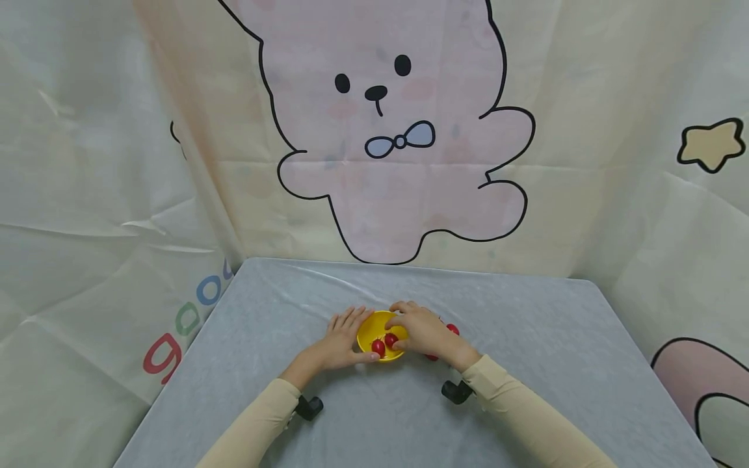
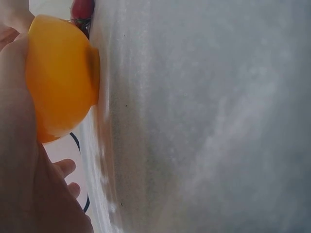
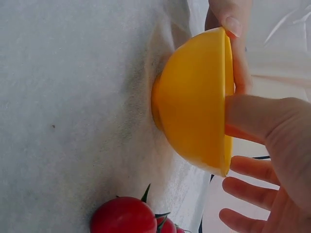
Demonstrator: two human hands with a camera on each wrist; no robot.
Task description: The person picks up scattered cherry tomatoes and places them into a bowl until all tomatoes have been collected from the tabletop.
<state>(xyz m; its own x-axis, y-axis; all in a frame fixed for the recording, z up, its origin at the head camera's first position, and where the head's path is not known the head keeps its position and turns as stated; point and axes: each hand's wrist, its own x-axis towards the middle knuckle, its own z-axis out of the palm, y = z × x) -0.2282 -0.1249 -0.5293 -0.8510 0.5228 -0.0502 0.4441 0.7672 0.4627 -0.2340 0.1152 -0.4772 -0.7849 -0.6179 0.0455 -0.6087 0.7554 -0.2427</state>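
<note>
A small yellow bowl [image 1: 365,333] stands upright on the cloth, with two red cherry tomatoes inside. My left hand [image 1: 338,344] rests against its left side, fingers straight and spread, thumb along the near rim. From the right, my right hand [image 1: 426,331] reaches over the rim, thumb and forefinger down in the bowl on either side of one cherry tomato [image 1: 391,340]. The other cherry tomato [image 1: 378,348] lies just left of it. In the right wrist view the bowl wall [image 3: 192,99] hides those fingertips, and the remaining fingers [image 3: 250,194] spread outside the bowl.
More tomatoes lie on the table to the right of the bowl, one tomato [image 1: 452,329] beyond my right wrist and another tomato [image 1: 432,357] partly under the hand. Pale grey cloth [image 1: 526,364] covers the table. A printed curtain [image 1: 556,214] hangs behind its far edge.
</note>
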